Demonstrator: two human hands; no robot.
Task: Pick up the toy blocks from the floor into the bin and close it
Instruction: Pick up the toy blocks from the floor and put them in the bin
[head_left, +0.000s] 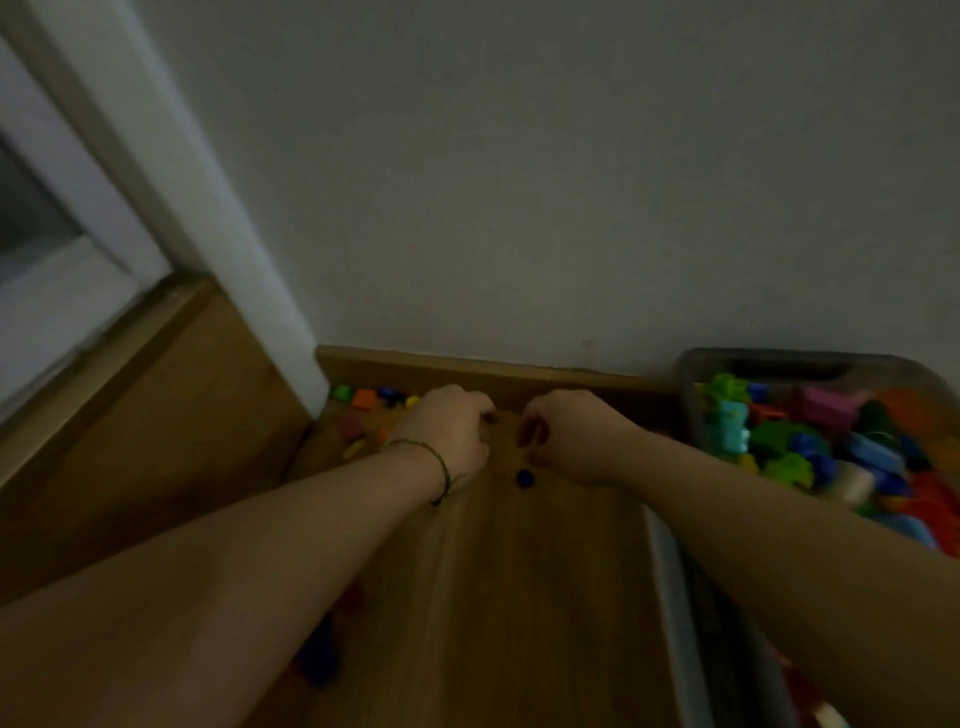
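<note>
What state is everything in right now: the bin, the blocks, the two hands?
Left hand: low, fingers curled; too dim to tell whether it holds anything.
Right hand: low, fingers curled; also unclear whether it holds anything.
Bin: open, no lid on, heaped full.
Floor blocks: loose in the corner, not yet binned.
Blue block: lying loose between the two hands.

You have a brown wood-plank floor (519, 597) under you. In the corner, along the skirting, lie a green toy block (341, 391), an orange block (363, 398), a blue block (387, 393) and a yellow block (412, 401). Just nearer lies a dull red block (349, 426). A small dark blue piece (524, 478) lies between your wrists. The clear plastic bin (684, 400) stands to your right.
</note>
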